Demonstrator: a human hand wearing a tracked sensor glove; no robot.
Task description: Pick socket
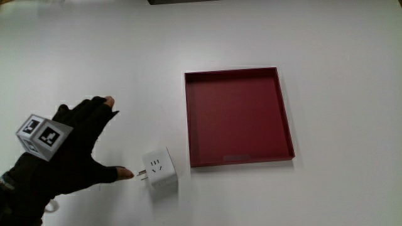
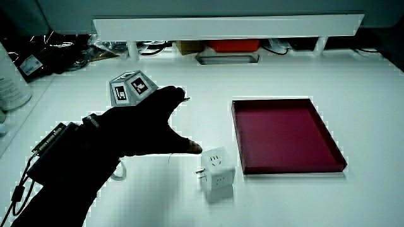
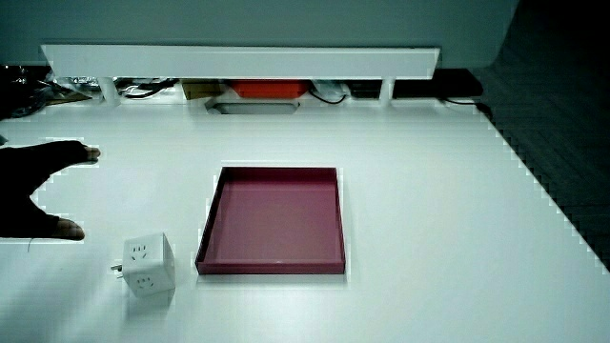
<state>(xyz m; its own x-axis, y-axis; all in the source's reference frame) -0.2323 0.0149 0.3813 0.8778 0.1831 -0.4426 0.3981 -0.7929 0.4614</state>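
The socket [image 1: 159, 172] is a white cube with outlet holes on its faces and a small plug sticking out toward the hand; it rests on the table beside the red tray, as both side views show [image 2: 216, 174] [image 3: 147, 269]. The gloved hand [image 1: 70, 147] lies just beside the socket, fingers spread, thumb tip nearly at the plug without closing on it. It holds nothing. A patterned cube [image 1: 41, 134] sits on its back. In both side views the hand [image 2: 136, 132] [image 3: 40, 191] reaches in beside the socket.
A shallow red square tray [image 1: 286, 116] stands on the white table beside the socket [image 2: 327, 137] [image 3: 212, 220]. A low white partition [image 2: 227, 26] [image 3: 238, 61] runs along the table's edge farthest from the person, with cables and clutter under it.
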